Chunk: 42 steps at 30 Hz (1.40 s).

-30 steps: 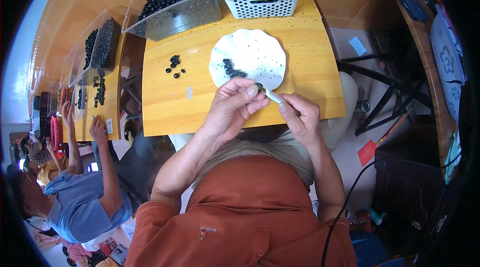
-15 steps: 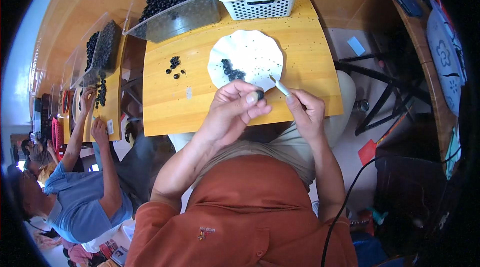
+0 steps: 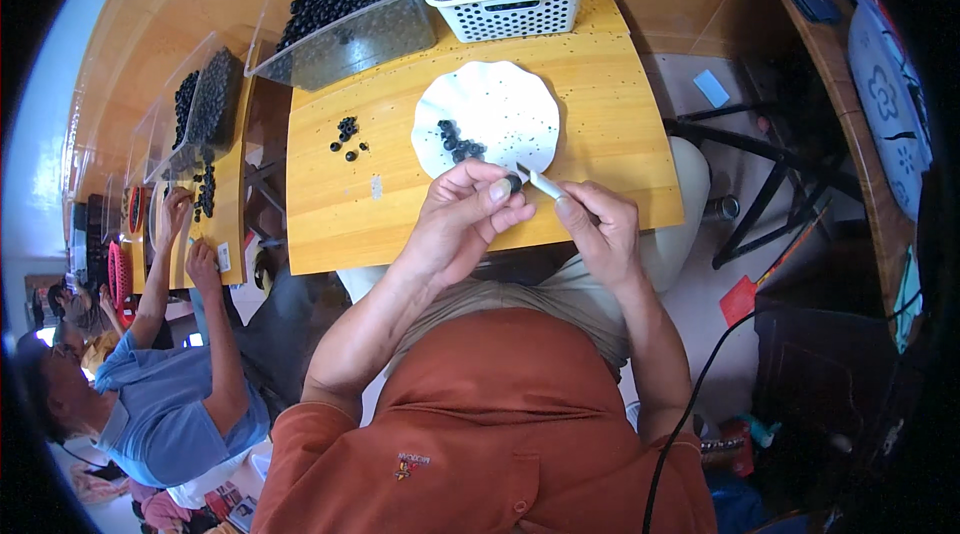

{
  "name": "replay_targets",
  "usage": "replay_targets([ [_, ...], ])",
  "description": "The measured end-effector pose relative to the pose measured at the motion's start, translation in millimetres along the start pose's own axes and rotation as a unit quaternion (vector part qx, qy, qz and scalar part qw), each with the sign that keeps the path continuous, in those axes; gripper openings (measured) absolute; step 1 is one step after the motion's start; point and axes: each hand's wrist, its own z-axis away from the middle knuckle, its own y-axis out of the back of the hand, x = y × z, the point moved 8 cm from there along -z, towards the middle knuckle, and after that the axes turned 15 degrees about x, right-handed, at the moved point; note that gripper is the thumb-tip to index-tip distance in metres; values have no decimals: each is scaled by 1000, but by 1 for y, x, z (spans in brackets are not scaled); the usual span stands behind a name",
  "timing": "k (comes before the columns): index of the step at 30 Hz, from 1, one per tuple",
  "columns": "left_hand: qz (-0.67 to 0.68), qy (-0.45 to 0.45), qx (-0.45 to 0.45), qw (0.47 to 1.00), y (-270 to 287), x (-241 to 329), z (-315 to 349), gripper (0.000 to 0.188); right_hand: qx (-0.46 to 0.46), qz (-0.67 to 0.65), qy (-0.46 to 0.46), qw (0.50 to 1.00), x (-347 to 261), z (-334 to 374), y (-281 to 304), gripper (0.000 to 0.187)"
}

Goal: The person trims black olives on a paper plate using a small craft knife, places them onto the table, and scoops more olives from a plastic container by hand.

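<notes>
Between the thumb and fingers of my left hand (image 3: 455,214) is a small round black piece (image 3: 515,182), rubber-like in look. My right hand (image 3: 602,224) is closed round a knife (image 3: 543,184) with a pale handle, its short pointed blade toward the black piece. Tip and piece are close together; whether they touch, I cannot tell. Just beyond my hands lies a white scallop-edged plate (image 3: 515,109). Several black pieces (image 3: 458,142) are gathered on its left part, and dark specks dot the rest.
A loose group of black pieces (image 3: 346,134) sits on the wooden table (image 3: 600,84) left of the plate. Behind stand a clear bin (image 3: 350,44) and a white perforated basket (image 3: 515,19), both holding black pieces. At the left, a person in a blue shirt (image 3: 175,409) works at another table.
My right hand has brought the knife left, its tip now close to the black piece in my left hand. The left hand keeps its pinch, and the view has shifted slightly.
</notes>
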Motion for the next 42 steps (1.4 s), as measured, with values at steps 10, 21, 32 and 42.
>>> replay_targets([
  [10,-26,-9,12,1000,5,0,-6,10,0,9,-49,999,12,-3,6,28],
  [21,-277,-100,79,952,13,20,-33,10,24,-20,-81,996,17,3,15,32],
  [32,-425,-404,72,807,-88,152,-154,31,38,-49,-128,990,29,6,13,32],
  [42,-750,-313,-34,582,-16,100,-103,18,70,-56,-87,992,28,2,17,29],
])
